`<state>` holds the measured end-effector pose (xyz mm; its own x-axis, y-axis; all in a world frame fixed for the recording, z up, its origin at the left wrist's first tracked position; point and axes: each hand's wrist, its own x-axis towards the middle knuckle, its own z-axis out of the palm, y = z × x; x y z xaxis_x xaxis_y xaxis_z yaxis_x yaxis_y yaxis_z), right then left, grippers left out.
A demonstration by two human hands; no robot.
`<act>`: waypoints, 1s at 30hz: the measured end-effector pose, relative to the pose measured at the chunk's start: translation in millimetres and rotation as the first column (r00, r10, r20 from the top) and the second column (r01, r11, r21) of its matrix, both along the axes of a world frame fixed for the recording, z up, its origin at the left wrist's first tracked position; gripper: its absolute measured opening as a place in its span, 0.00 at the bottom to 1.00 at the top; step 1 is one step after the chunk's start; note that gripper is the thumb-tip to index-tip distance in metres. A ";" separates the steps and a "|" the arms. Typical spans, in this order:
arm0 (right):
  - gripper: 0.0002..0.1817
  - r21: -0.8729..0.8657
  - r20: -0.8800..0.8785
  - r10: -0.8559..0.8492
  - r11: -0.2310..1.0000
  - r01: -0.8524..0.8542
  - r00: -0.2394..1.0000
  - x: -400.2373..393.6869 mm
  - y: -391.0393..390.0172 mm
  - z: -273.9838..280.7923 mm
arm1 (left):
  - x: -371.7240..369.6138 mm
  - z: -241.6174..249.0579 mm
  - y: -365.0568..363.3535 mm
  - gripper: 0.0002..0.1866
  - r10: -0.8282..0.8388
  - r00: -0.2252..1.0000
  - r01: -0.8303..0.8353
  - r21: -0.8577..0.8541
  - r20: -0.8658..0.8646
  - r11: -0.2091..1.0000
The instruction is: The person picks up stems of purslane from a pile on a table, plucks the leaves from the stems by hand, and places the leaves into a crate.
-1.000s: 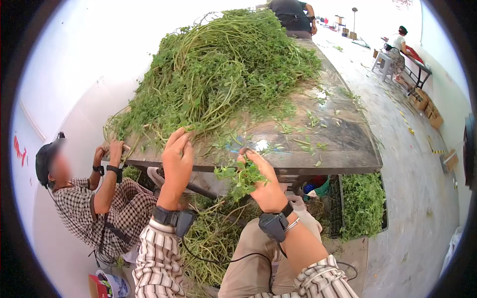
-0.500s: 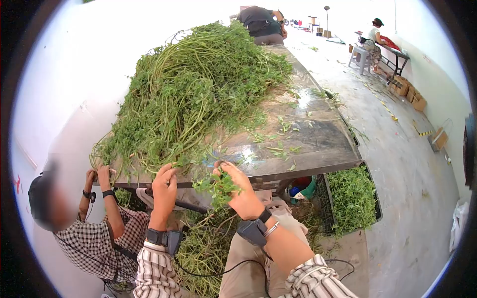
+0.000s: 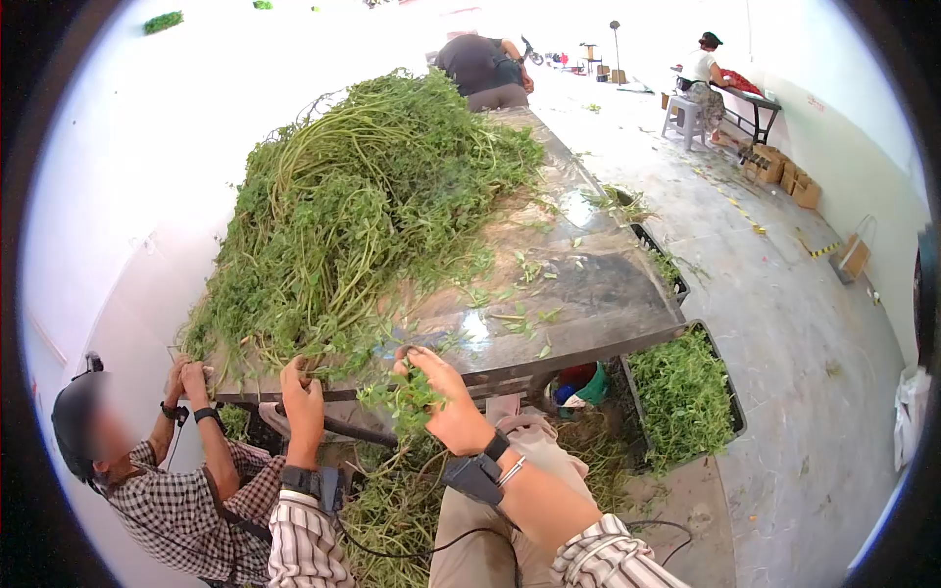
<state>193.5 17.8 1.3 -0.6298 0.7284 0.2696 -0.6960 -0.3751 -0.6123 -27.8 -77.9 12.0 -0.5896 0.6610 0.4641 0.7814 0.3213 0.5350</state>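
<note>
A large heap of green leafy stems (image 3: 343, 196) covers much of the table (image 3: 608, 294). My right hand (image 3: 446, 407) is closed around a small bunch of leafy sprigs (image 3: 397, 402), its fingertips at the table's front edge. To its left, my left hand (image 3: 302, 402) is pinched at the heap's near edge; whatever sits between its fingertips is too small to make out. Loose leaves and short sprigs (image 3: 520, 316) lie scattered on the tabletop.
A black crate of cut greens (image 3: 681, 392) stands on the floor at right. Stripped stems (image 3: 392, 510) lie below the table. Beside me on the left, a person in a checked shirt (image 3: 186, 505) has both hands at the heap. Others work farther back, one by stacked cardboard boxes (image 3: 779, 171).
The view has shifted, so the table and heap sit slightly lower and farther left. My hands keep nearly the same poses, with the sprigs still in the right one.
</note>
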 end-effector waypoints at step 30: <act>0.10 -0.280 -0.165 0.281 0.906 -0.318 0.945 10.5 4.8 17.3 | -48.4 -10.1 3.6 0.15 0.005 0.991 0.007 0.086 -0.133 0.996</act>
